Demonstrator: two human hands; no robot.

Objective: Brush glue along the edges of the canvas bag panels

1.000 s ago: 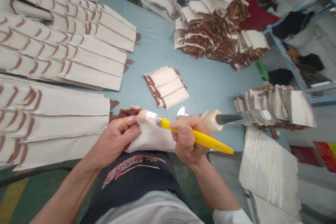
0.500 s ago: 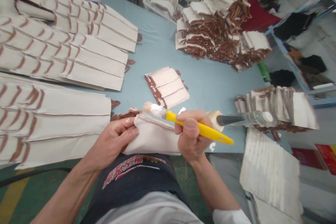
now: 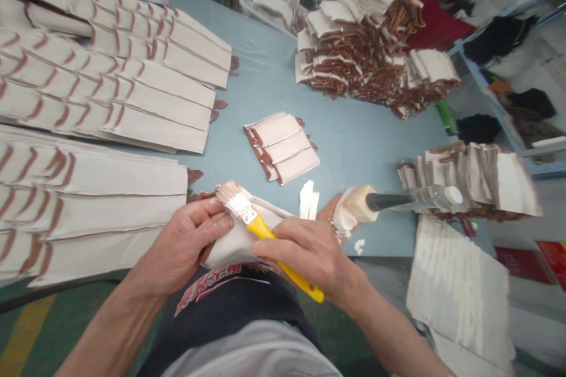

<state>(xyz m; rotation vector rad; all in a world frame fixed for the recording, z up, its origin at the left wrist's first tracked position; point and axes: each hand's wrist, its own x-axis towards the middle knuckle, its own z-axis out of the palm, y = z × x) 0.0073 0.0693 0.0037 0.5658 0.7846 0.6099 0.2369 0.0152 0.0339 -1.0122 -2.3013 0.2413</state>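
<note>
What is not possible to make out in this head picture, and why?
In the head view:
Held white piece: right part hidden behind the right hand.
Brush: middle of handle, covered by the same hand.
Left rows: ends cut off by the picture's left edge.
Apron lettering: too blurred to read.

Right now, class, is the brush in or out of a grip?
In: the right grip holds the brush by its yellow handle, bristles pointing toward the left grip.

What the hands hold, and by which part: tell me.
The right hand holds the yellow brush by its handle; the left hand, the off-white fabric piece by its left end.
</note>
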